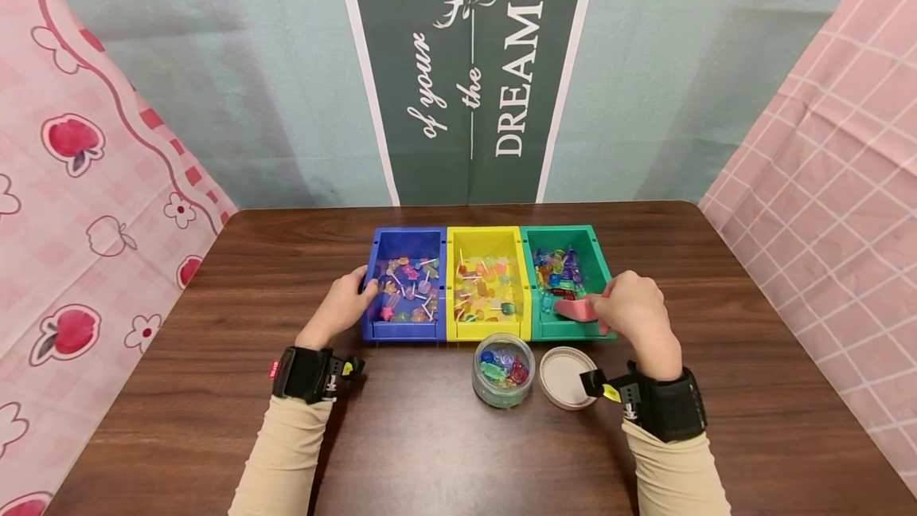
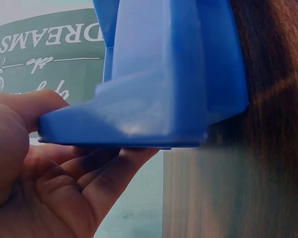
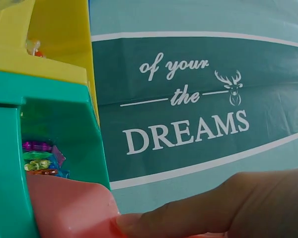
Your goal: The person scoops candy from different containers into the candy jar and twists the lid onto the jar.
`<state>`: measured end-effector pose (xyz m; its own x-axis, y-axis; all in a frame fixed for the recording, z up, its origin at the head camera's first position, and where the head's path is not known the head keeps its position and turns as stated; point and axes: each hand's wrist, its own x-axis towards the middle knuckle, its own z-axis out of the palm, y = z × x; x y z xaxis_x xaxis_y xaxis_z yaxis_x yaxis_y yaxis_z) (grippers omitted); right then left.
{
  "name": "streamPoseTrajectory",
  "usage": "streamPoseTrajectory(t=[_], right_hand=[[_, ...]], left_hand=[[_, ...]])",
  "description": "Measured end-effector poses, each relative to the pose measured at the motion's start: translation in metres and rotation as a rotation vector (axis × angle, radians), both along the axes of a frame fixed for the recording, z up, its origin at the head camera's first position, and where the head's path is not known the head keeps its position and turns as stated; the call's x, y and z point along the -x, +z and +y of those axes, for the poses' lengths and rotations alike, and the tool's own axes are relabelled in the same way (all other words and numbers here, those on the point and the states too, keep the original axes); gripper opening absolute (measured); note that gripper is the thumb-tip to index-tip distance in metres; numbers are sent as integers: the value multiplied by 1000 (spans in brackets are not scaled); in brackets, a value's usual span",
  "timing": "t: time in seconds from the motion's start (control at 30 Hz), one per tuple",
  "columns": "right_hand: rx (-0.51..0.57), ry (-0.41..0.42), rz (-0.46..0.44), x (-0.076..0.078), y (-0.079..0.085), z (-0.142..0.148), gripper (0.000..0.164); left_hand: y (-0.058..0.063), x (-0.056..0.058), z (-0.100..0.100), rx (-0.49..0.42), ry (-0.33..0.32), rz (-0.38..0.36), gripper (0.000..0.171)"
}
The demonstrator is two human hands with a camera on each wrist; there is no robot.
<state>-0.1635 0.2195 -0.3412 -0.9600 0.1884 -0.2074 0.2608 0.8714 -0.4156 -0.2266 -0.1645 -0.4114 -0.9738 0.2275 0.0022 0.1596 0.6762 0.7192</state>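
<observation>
My right hand (image 1: 634, 310) grips a pink scoop (image 1: 577, 309), whose head is down inside the green bin (image 1: 566, 330). Colourful translucent beads (image 1: 559, 269) lie in that bin, around and beyond the scoop. In the right wrist view the thumb presses on the scoop (image 3: 72, 208) beside the green bin's wall. At the other end of the row, my left hand (image 1: 341, 307) holds the side wall of the blue bin (image 1: 404, 331). The left wrist view shows the thumb over the blue rim (image 2: 124, 119) and the fingers curled beneath it. Small lollipop-like charms (image 1: 411, 285) fill the blue bin's floor.
Between the two bins sits a yellow bin (image 1: 489, 331) with more charms. In front of the row stands a clear jar (image 1: 503, 395) partly filled with beads. A round lid (image 1: 566, 377) lies right of it on the brown wooden table (image 1: 444, 460). Cloths hang behind and at both sides.
</observation>
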Motion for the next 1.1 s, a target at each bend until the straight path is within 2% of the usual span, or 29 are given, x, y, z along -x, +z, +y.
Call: streamPoseTrajectory(t=[0.17, 0.47, 0.77, 1.1], right_hand=[[-5, 19, 3, 3, -4, 0, 29], [-16, -3, -27, 10, -15, 0, 31], [-20, -25, 28, 20, -37, -5, 34], [-88, -29, -3, 26, -46, -9, 35]], left_hand=[[1, 0, 0, -2, -5, 2, 46], [2, 0, 1, 4, 0, -6, 46], [1, -1, 2, 6, 2, -17, 47], [1, -2, 1, 4, -3, -9, 47]])
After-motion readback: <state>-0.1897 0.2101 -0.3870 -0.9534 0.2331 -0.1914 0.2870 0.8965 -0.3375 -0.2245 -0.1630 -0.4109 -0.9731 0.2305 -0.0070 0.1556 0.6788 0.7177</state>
